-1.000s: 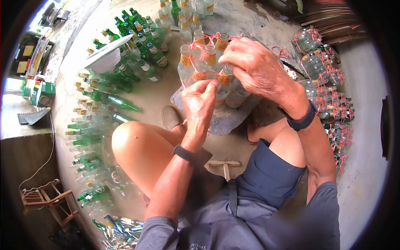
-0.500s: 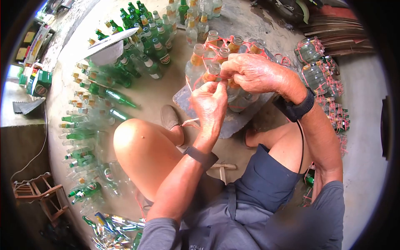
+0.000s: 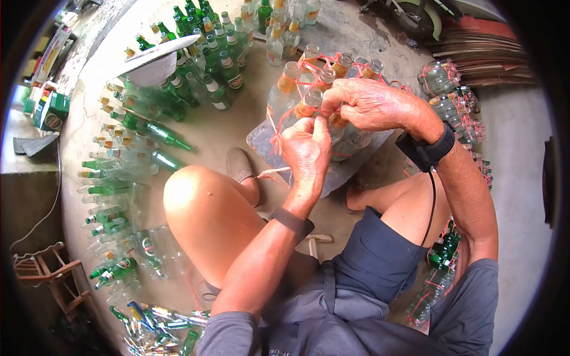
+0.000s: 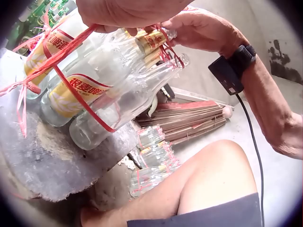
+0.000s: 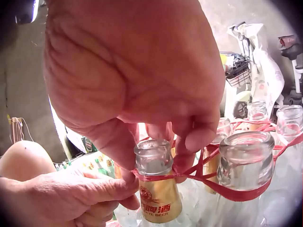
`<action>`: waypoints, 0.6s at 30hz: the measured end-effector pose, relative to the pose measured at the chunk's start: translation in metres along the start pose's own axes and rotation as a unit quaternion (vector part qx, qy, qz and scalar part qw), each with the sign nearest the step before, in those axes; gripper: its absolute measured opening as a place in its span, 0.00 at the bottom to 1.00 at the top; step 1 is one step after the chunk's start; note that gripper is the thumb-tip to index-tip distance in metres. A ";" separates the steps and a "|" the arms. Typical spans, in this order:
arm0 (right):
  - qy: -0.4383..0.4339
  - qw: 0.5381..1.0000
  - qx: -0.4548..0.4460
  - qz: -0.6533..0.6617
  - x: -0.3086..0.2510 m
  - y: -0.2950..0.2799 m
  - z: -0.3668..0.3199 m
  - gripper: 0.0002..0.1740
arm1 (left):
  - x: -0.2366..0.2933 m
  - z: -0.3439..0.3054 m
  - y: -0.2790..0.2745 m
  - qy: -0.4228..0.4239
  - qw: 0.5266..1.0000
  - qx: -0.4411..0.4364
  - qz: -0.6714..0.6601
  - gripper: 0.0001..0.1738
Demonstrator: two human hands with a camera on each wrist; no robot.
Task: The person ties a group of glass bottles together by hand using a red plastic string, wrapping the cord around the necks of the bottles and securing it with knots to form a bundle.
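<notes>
Clear glass bottles (image 3: 282,95) with gold labels stand grouped on a grey slab (image 3: 261,142), red string (image 5: 241,193) looped round their necks and bodies. At the near side of the group, the left hand (image 3: 306,151) pinches red string beside a gold-labelled neck (image 5: 161,201). Across that same neck, the right hand (image 3: 380,104) has its fingers curled at the string, close to the left fingertips. In the left wrist view a taut red strand (image 4: 61,54) runs from under the left hand to a knot at the left. The fingertips are partly hidden.
Many green bottles (image 3: 228,71) stand on the floor at the left, with others lying below them. Tied bottle bundles (image 3: 439,77) line the right side. A wooden stool (image 3: 50,276) is at the lower left, and stacked flat strips (image 3: 490,56) lie at the upper right.
In the head view the bottles and both hands appear shifted right and slightly lower. The hands have drawn close together at the near bottle neck, the right hand's fingers now lower against it.
</notes>
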State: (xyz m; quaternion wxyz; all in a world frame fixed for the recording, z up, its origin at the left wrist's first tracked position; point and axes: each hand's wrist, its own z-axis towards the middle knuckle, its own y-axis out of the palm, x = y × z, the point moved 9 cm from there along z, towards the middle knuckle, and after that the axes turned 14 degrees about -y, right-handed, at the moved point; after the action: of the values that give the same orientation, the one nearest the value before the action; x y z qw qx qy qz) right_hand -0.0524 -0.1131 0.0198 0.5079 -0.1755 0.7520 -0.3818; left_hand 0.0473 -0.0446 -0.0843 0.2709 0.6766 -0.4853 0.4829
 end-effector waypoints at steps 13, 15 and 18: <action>-0.007 0.959 0.017 -0.284 -0.032 -0.007 -0.002 0.09 | -0.007 0.001 0.001 -0.017 0.999 -0.020 -0.022 0.21; 0.010 0.930 -0.006 -0.368 -0.035 -0.006 -0.003 0.08 | -0.009 0.001 0.002 -0.019 0.999 -0.020 -0.029 0.22; -0.087 0.897 0.012 -0.433 -0.042 -0.004 -0.001 0.10 | -0.006 0.000 0.002 -0.007 0.998 -0.021 -0.052 0.22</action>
State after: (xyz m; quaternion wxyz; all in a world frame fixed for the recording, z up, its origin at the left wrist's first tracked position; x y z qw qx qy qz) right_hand -0.0356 -0.0883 0.0496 0.3579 -0.5105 0.5497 -0.5559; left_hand 0.0451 -0.0428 -0.0900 0.3066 0.6987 -0.4609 0.4533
